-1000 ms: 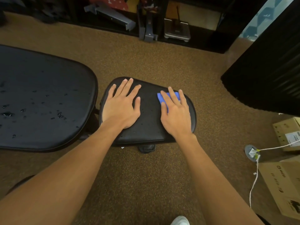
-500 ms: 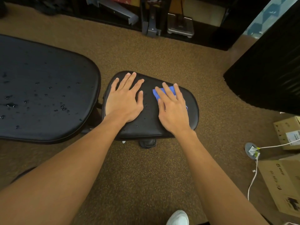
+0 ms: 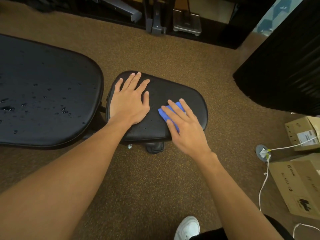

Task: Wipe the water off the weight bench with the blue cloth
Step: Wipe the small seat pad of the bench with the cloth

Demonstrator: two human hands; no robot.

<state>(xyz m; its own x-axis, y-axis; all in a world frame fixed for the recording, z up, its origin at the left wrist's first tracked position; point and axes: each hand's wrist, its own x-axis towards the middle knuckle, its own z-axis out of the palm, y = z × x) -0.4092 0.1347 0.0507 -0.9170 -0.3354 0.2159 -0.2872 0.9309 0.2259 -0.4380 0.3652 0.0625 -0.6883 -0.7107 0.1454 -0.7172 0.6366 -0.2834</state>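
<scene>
Carpeted floor, right hand (image 3: 186, 129) flat on blue cloth (image 3: 168, 112)

I see warm, even light on the carpet (image 3: 152, 184) — faint shadows, far shelves (image 3: 213, 23) dim, edges bowed, right hand (image 3: 185, 130) slightly blurred.

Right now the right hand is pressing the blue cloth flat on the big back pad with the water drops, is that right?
Not quite. The head view shows the right hand pressing the blue cloth flat on the smaller seat pad, not the big back pad; that pad's water drops lie apart from the cloth.
</scene>
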